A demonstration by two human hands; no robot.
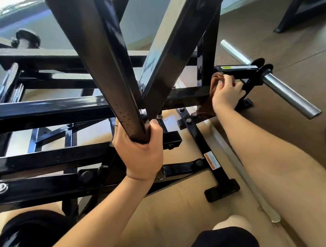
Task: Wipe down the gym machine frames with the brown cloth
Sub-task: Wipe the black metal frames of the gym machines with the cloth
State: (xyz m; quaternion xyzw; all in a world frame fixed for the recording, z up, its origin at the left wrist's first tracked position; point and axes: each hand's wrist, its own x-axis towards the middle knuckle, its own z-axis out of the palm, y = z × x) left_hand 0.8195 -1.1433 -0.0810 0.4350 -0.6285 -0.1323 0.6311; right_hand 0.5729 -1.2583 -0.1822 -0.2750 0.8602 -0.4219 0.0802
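- Head view, far left: black frame [47, 107] of stacked square rails running roughly left to right; bolts and a knob show at its upper left corner
- left hand [138, 152] at centre, fingers curled tight round the lower end of a slanted bar [98, 51]; it grasps the bar only, no cloth, so I judge it a brace
- crossbar [189, 95] runs from the centre out to the right, its long axis rising slightly toward the right hand
- cloth [213, 84], brown, hangs bunched over the right end of that crossbar, just under a short arm [235, 71] bearing a yellow label; its tail droops below the bar
- right hand [226, 94] clenches the cloth against the crossbar, fingers wrapped over the top; it is the only hand on the cloth
- unwiped length seems to lie left of this grip, along the crossbar's axis; the next stroke likely slides leftward toward the braced hand
- sleeve [283, 93], a steel tube, juts right and toward the camera, just beyond the right hand; floor [301, 54] beyond
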